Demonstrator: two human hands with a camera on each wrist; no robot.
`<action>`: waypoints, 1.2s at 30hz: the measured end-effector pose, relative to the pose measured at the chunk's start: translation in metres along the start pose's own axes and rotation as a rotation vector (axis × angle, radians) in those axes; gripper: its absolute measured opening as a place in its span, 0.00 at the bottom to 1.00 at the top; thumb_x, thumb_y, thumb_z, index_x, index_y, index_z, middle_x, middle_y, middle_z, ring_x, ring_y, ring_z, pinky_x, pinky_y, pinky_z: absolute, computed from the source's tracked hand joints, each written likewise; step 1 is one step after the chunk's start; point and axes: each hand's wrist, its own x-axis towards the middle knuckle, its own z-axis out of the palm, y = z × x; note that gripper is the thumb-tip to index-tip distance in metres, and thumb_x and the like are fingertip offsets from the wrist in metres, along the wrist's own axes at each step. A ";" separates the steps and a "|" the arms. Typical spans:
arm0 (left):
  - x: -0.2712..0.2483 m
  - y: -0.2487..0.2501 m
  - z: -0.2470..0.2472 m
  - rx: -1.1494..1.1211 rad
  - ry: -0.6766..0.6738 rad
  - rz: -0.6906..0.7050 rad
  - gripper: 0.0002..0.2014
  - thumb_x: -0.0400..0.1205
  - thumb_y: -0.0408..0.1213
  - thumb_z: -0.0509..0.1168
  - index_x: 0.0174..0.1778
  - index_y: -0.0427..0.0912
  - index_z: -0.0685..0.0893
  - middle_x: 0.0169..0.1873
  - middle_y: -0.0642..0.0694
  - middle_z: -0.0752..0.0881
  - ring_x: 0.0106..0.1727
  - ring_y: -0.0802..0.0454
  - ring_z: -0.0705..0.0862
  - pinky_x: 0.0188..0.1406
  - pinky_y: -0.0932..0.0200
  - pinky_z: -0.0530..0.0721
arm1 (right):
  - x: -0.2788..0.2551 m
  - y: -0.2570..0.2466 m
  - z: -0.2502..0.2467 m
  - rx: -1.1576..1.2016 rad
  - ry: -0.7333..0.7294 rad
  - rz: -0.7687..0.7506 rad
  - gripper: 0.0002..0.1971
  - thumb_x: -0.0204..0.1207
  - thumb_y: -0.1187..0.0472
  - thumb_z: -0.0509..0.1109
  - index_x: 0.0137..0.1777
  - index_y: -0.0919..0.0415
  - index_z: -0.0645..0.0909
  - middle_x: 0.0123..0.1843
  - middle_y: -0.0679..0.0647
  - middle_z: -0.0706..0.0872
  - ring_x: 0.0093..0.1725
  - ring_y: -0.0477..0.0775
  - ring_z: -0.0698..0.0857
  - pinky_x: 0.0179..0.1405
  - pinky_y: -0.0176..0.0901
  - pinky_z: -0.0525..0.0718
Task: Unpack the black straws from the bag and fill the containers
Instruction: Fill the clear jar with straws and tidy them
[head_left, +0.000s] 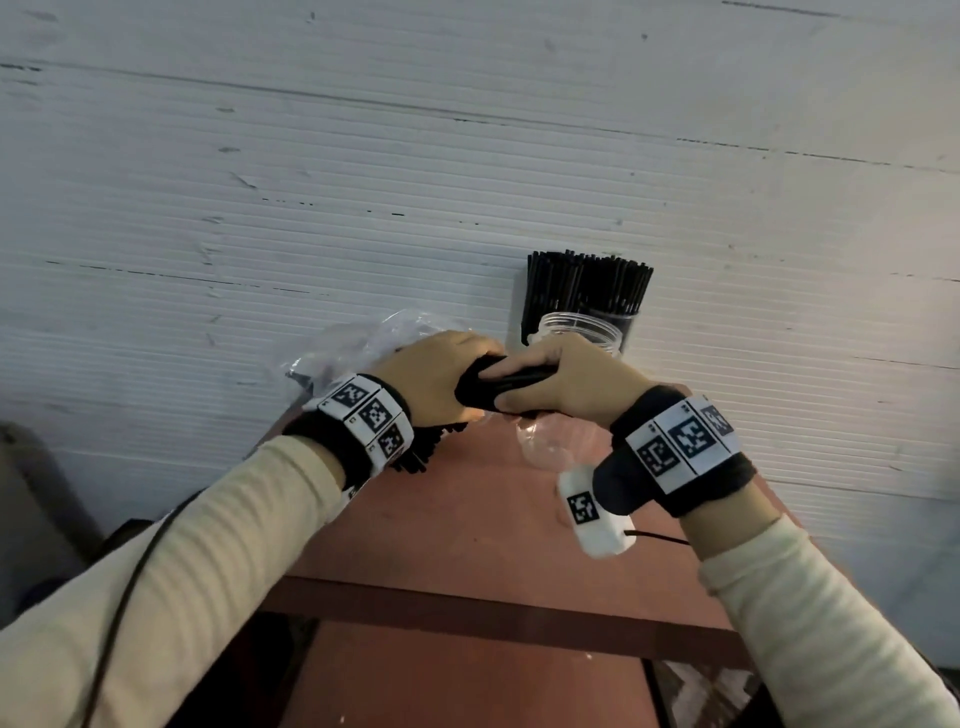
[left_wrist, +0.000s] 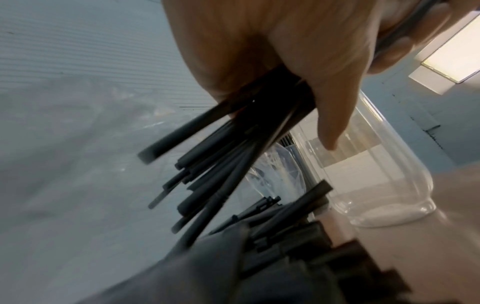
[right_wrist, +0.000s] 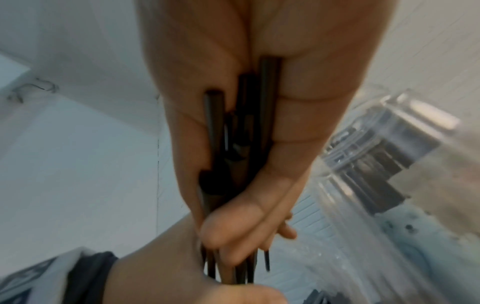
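Both hands grip one bundle of black straws (head_left: 501, 385) held level above the red-brown table (head_left: 467, 530). My left hand (head_left: 441, 376) wraps the bundle's left part, and its ends fan out below the palm (left_wrist: 207, 174). My right hand (head_left: 558, 376) curls round the right part (right_wrist: 241, 133). Just behind the hands stands a clear container (head_left: 582, 332), and behind it a container packed with upright black straws (head_left: 587, 291). The crumpled clear bag (head_left: 363, 343) lies to the left. More loose straws (head_left: 421, 449) lie under my left wrist.
A ribbed white wall (head_left: 467, 156) rises right behind the table. Another clear plastic piece (head_left: 545, 441) lies on the table under my right hand. The table's front edge has a dark crossbar (head_left: 467, 613). A cable (head_left: 130, 597) hangs off my left arm.
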 end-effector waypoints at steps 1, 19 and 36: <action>0.002 0.005 -0.001 -0.022 -0.011 0.007 0.17 0.70 0.42 0.75 0.53 0.48 0.82 0.44 0.56 0.84 0.48 0.51 0.84 0.50 0.53 0.82 | -0.004 -0.001 -0.003 -0.007 0.005 0.000 0.16 0.72 0.69 0.77 0.59 0.57 0.89 0.43 0.62 0.92 0.35 0.51 0.88 0.47 0.42 0.88; 0.018 0.077 0.018 -0.890 0.022 -0.188 0.10 0.75 0.46 0.77 0.43 0.44 0.87 0.37 0.46 0.90 0.43 0.52 0.89 0.55 0.49 0.87 | -0.027 -0.043 -0.030 -0.329 0.584 -0.457 0.13 0.79 0.59 0.70 0.63 0.54 0.83 0.55 0.38 0.82 0.55 0.35 0.80 0.56 0.27 0.77; 0.009 0.071 0.021 -0.991 -0.300 -0.269 0.04 0.77 0.29 0.73 0.42 0.39 0.84 0.44 0.44 0.88 0.50 0.55 0.87 0.55 0.63 0.81 | -0.006 -0.012 -0.009 -0.475 0.399 -0.335 0.05 0.76 0.63 0.71 0.45 0.60 0.88 0.42 0.45 0.89 0.44 0.42 0.85 0.48 0.28 0.80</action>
